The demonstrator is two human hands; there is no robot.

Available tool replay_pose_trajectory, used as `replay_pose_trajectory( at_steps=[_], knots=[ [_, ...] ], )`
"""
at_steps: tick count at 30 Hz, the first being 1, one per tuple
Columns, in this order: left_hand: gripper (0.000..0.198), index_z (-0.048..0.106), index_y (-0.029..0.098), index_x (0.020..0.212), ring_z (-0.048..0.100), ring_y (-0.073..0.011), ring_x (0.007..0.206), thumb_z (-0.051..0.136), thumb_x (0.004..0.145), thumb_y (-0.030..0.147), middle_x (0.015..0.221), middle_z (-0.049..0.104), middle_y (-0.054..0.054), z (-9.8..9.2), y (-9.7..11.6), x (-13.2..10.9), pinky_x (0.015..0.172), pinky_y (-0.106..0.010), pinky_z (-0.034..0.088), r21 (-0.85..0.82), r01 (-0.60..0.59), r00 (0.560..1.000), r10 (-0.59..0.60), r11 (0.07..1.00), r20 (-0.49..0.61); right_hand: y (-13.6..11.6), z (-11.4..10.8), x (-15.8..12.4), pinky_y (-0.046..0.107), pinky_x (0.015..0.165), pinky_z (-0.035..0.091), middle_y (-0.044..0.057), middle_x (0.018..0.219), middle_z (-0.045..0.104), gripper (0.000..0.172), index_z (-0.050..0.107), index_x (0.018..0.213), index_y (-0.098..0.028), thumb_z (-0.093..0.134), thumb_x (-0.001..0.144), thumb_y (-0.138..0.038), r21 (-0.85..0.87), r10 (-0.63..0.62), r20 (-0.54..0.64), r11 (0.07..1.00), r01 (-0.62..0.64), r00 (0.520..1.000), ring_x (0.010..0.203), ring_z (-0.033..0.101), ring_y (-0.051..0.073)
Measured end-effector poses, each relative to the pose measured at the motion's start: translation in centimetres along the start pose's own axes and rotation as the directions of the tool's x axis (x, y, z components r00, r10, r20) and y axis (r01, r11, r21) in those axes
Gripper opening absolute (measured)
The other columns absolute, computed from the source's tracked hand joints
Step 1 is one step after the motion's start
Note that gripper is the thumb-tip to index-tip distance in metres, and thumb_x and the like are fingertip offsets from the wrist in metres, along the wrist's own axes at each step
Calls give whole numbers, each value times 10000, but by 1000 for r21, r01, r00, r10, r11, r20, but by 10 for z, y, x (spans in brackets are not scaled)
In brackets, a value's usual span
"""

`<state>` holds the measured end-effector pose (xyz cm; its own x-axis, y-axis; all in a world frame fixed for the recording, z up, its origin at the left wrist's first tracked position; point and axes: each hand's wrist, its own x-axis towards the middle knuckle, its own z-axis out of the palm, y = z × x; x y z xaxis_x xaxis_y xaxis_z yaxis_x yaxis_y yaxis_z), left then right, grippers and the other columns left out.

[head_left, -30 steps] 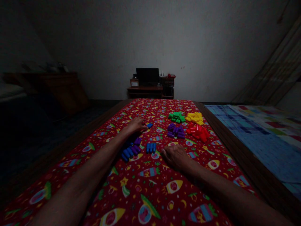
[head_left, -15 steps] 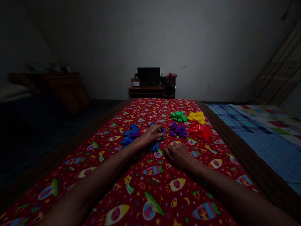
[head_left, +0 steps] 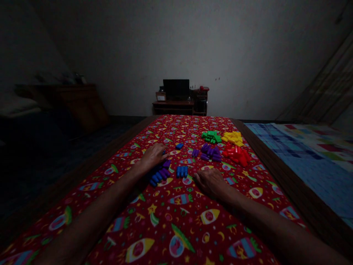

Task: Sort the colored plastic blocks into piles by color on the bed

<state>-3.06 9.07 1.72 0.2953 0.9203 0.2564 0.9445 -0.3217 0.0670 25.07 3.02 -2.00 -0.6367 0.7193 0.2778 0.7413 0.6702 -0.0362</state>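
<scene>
My left hand [head_left: 154,156] is over the far part of a mixed pile of blue and purple pieces [head_left: 160,176], its fingers closed around a blue piece that barely shows. My right hand [head_left: 211,180] rests loosely curled on the red patterned cloth [head_left: 176,221], and whatever its fingers might hold is hidden. Between the hands lie several blue pieces [head_left: 182,171] side by side, with a small blue group [head_left: 179,146] farther back. Small purple pieces [head_left: 195,153] sit left of a larger purple pile [head_left: 211,152].
Green pieces [head_left: 211,137], yellow pieces [head_left: 232,138] and red pieces [head_left: 236,154] form piles at the right. Beyond the table stands a desk with a monitor [head_left: 176,89]. A wooden cabinet [head_left: 82,106] is at the left, and a blue checked cover [head_left: 286,158] at the right.
My left hand has moved left from the small purple pieces to the mixed pile, uncovering the blue pieces and leaving purple ones behind. My right hand has stayed in place.
</scene>
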Motion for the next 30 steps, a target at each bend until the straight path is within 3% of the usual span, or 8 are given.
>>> replay_pose_trajectory(
  at_steps=[3, 5, 10, 14, 17, 24, 27, 30],
  knots=[
    [265, 689, 180, 1035, 627, -219, 1001, 592, 826, 310, 1077, 685, -86, 2, -25, -6, 908, -284, 458, -36, 31, 994, -27, 999, 102, 0, 0, 0, 312, 573, 175, 56, 682, 655, 425, 624, 750, -158, 306, 996, -297, -5, 1, 6, 1000, -1, 1000, 551, 495, 116],
    [273, 688, 185, 1048, 625, -204, 1002, 595, 805, 268, 1098, 679, -73, 7, -31, -4, 896, -260, 459, -72, 31, 994, -23, 997, 107, 0, -2, 0, 309, 576, 179, 54, 686, 657, 432, 628, 753, -160, 304, 998, -306, -1, 13, 10, 1000, -13, 1000, 556, 497, 117],
    [262, 693, 213, 999, 619, -210, 969, 627, 775, 331, 1046, 679, -65, 5, -26, -1, 859, -260, 467, -73, 31, 988, -20, 997, 150, -1, -5, -1, 310, 583, 188, 57, 696, 658, 425, 624, 758, -156, 310, 998, -310, 6, 21, 11, 1000, -21, 1000, 569, 515, 116],
    [402, 664, 191, 1060, 623, -233, 933, 681, 720, 406, 1078, 657, -93, -9, -20, -10, 775, -268, 481, 16, 130, 972, -130, 991, 197, 0, -3, -2, 311, 584, 186, 53, 689, 655, 426, 624, 755, -160, 308, 996, -314, 6, 9, -10, 1000, -9, 1000, 569, 511, 118],
    [346, 668, 186, 1033, 635, -216, 876, 673, 729, 350, 996, 689, -71, -13, -14, -12, 734, -252, 472, 18, 152, 962, -152, 988, 228, 2, -1, -1, 306, 588, 191, 50, 688, 653, 431, 628, 758, -162, 306, 996, -320, 11, 7, -14, 1000, -7, 1000, 574, 508, 119],
    [325, 663, 198, 1113, 663, -202, 874, 547, 855, 358, 973, 724, -51, 3, 6, -4, 743, -247, 467, -158, 74, 994, -61, 985, 86, 2, -1, 0, 306, 582, 181, 51, 678, 654, 447, 645, 757, -163, 302, 998, -319, -11, 13, 3, 1000, -13, 1000, 581, 506, 124],
    [401, 554, 198, 1272, 663, -215, 876, 476, 903, 335, 982, 714, -70, 11, 16, -4, 764, -279, 469, -188, 14, 1000, -15, 982, -4, 1, -2, 0, 310, 586, 180, 53, 680, 658, 435, 644, 760, -165, 308, 996, -306, -8, 1, -6, 1000, -1, 1000, 582, 505, 124],
    [465, 437, 184, 1342, 657, -226, 904, 487, 897, 312, 995, 693, -80, 14, 29, -4, 779, -297, 474, -217, -11, 1000, 5, 976, -24, -1, -3, 0, 312, 591, 187, 55, 685, 657, 417, 637, 758, -161, 319, 992, -295, 3, 6, -4, 1000, -6, 1000, 569, 504, 120]
  ],
)
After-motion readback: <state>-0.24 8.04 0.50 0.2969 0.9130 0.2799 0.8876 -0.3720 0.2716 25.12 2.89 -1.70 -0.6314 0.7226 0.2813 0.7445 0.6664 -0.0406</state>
